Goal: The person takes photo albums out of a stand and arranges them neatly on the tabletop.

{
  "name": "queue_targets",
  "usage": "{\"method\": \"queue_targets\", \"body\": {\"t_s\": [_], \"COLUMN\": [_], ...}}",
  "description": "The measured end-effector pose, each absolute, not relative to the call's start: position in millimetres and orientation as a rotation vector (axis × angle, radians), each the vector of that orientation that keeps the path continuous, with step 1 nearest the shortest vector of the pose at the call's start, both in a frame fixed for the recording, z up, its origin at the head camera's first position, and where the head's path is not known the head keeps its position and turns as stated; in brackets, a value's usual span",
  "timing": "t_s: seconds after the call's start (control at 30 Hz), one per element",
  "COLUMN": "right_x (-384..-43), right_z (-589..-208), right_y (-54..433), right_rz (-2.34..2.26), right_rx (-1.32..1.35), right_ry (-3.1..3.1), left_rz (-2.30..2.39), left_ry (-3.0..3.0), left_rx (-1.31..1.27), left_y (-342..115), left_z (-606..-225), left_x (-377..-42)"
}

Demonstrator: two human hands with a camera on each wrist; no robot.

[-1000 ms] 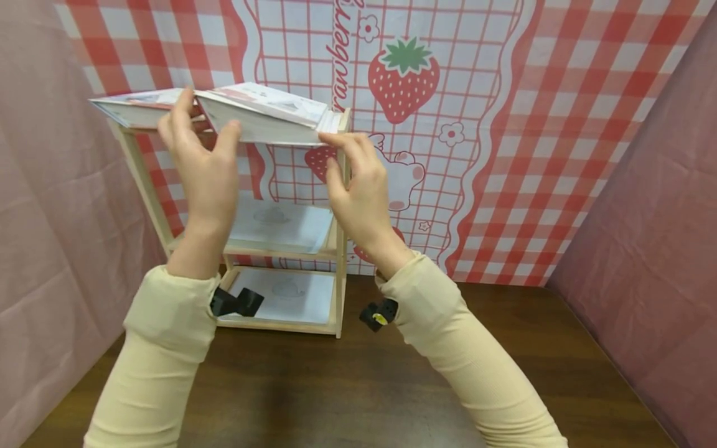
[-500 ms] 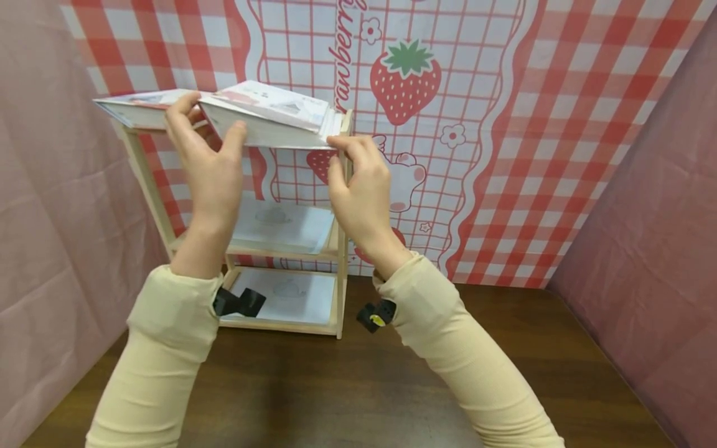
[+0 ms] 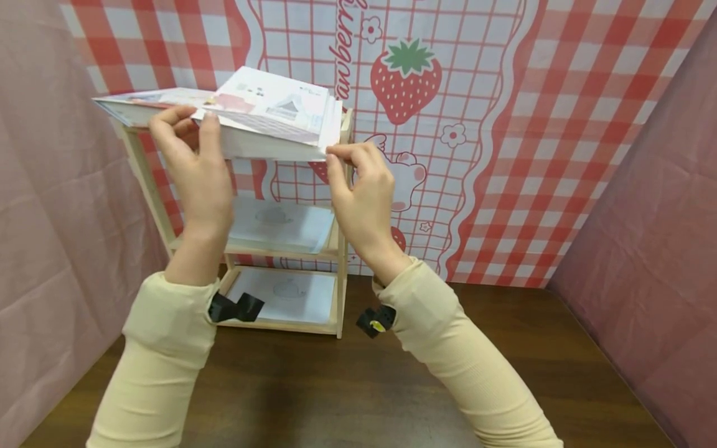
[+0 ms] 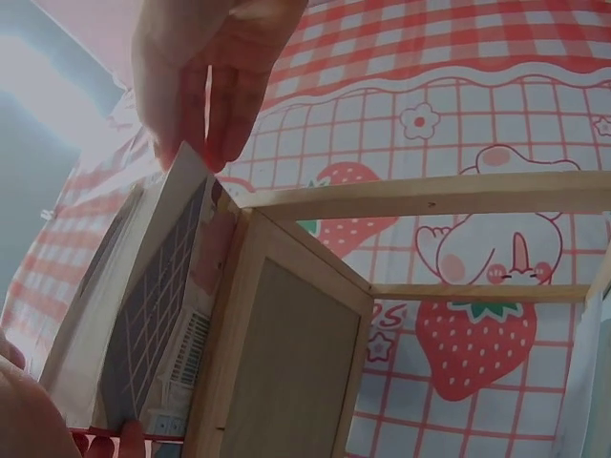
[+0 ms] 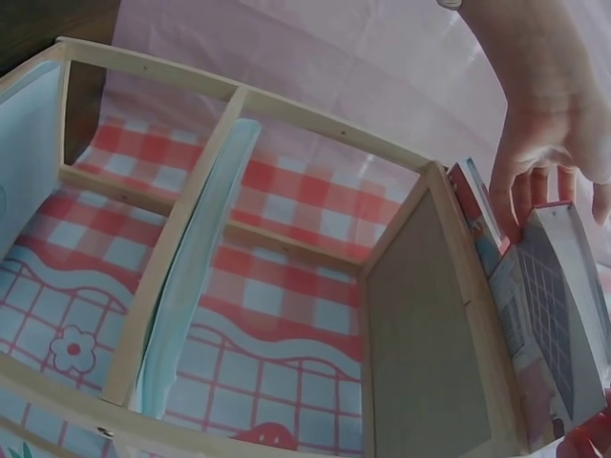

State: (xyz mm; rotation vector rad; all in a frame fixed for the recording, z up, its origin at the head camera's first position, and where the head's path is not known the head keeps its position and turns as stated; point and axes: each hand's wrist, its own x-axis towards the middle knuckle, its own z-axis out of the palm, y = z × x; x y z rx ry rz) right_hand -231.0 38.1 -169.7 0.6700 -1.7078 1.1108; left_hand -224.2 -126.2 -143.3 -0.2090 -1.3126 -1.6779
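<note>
A thick white book with a printed cover and white page edges (image 3: 288, 102) is positioned at the right end of the top of a pale wooden three-tier rack (image 3: 340, 298), tilted, with its cover facing up. Its near left corner is gripped by the left hand (image 3: 196, 171), the thumb being set against the near edge and the fingers bent at the left side. Its near right corner is pinched between the thumb and forefinger of the right hand (image 3: 364, 193). On the underside, a grey gridded panel and a barcode are seen in the left wrist view. A second thick book with a blue-edged printed cover (image 3: 134, 115) is laid at the top's left corner, just beside the left hand. Pale sheets bearing faint grey drawings are carried on the middle tier (image 3: 280, 224) and bottom tier (image 3: 280, 302). The rack is stood on a dark brown wooden worktop (image 3: 403, 373), near its far left corner.
</note>
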Motion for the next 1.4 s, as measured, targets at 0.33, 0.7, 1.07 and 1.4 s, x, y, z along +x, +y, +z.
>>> {"method": "queue_targets", "body": {"t_s": [0.33, 0.7, 1.07, 1.4], "right_x": [-232.4, -229.3, -226.8, -226.7], "right_z": [-172.2, -168.5, -165.7, -166.0], "right_y": [35.2, 36.4, 35.9, 33.5], "right_rz": [1.188, 1.754, 2.391, 2.477], "right_rx": [0.629, 0.494, 0.458, 0.498], "right_ry": [-1.676, -1.696, -1.582, -1.538], "left_rz": [-1.694, -1.722, -1.76, -1.774], "left_ry": [-1.311, -1.313, -1.35, -1.382], "left_rx": [-0.179, -0.152, -0.129, -0.175], "left_y": [-131.4, -132.2, -132.2, -131.8], "left_z": [-145.7, -148.2, -152.3, -157.3], "left_x": [-223.3, -223.3, -218.9, -215.7]}}
